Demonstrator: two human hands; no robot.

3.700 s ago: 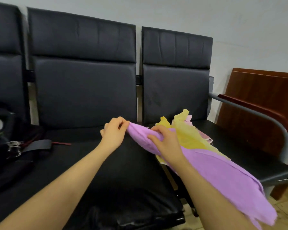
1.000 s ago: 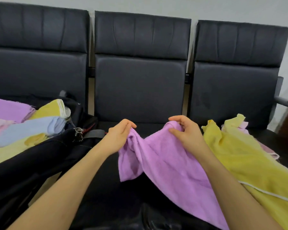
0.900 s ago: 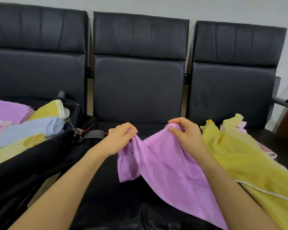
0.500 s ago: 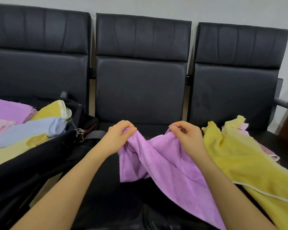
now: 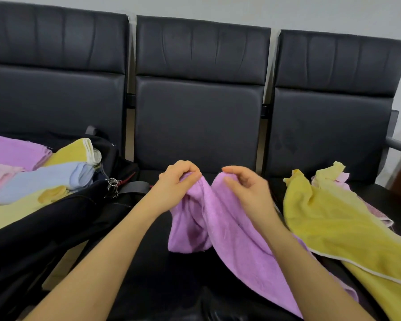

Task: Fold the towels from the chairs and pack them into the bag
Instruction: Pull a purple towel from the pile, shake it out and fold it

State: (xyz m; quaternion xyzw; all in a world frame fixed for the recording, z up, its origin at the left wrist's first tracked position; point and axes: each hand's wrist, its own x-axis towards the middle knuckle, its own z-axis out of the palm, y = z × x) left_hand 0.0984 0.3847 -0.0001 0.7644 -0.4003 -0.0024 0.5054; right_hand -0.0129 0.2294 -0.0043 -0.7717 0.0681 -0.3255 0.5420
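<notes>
Left hand [image 5: 176, 181] and right hand [image 5: 245, 188] each pinch the top edge of the purple towel [image 5: 229, 237], held close together above the middle chair [image 5: 195, 126]. Yellow towel [image 5: 333, 228] lies right. Folded towels [image 5: 44, 174] sit in the bag [image 5: 56, 228], left.

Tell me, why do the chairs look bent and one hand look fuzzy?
Head view: the wide lens bows the chair backs near the edges; the right hand on the purple towel is smeared with motion blur, while the left hand looks sharper.
</notes>
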